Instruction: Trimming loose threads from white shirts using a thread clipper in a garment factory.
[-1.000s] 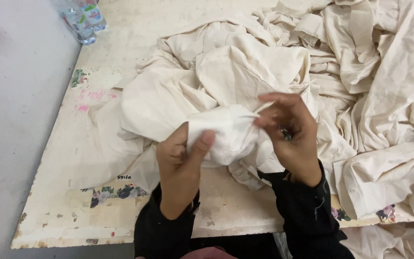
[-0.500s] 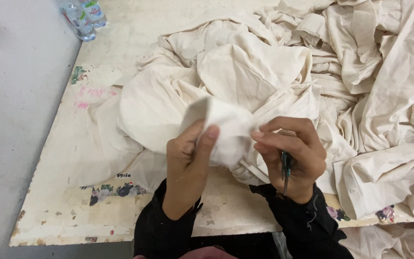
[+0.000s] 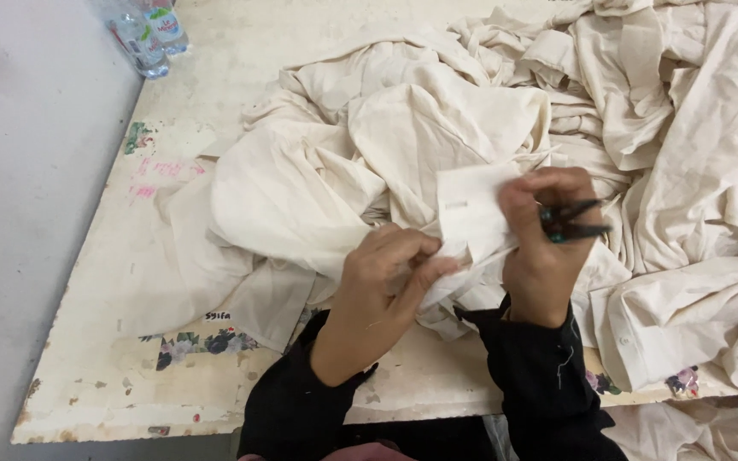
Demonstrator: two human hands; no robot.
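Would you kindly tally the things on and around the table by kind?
Hands: 2, left hand and right hand
Thread snips: 1
Bottles: 2
Cloth heap: 1
Table: 1
Total: 7

We see our left hand (image 3: 386,286) and right hand (image 3: 540,248) side by side, both pinching a garment (image 3: 471,213) between them. Thread snips (image 3: 570,224) sit in the right hand, pointing right. Behind and right of the grip, heaped cloth (image 3: 659,128) covers the table (image 3: 113,341). Plastic bottles (image 3: 147,34) stand far behind to the left.
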